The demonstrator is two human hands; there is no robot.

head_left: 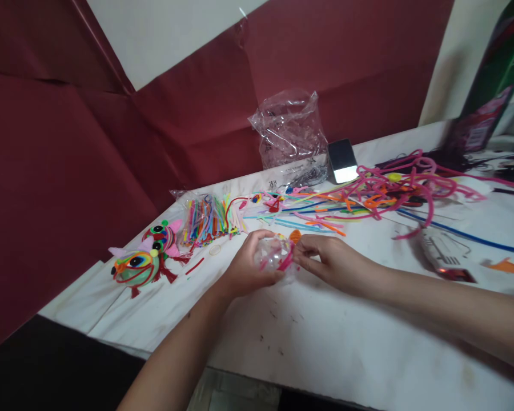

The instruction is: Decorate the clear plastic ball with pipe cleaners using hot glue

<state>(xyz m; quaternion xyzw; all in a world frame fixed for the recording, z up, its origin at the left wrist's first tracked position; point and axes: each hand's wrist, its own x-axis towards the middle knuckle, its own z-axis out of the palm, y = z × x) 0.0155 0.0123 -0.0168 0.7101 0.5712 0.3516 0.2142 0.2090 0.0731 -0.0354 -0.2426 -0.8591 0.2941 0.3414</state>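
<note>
My left hand (248,265) wraps round a clear plastic ball (274,253) with pink strips on it, held just above the white table. At the ball's right side, my right hand (321,257) pinches with thumb and forefinger, touching its pink trim; what lies between the fingertips is too small to make out. An orange piece (295,235) sticks up at the ball's top right, close to the right fingertips. Part of the ball is hidden behind the left fingers.
Two decorated ball creatures (137,267) with big eyes stand at the left. Behind the hands lie bundled pipe cleaners (212,220), a pink tangle (411,188), a dark box (342,161) and a clear plastic bag (289,131). A glue gun (445,254) and a green bottle (492,80) are at the right.
</note>
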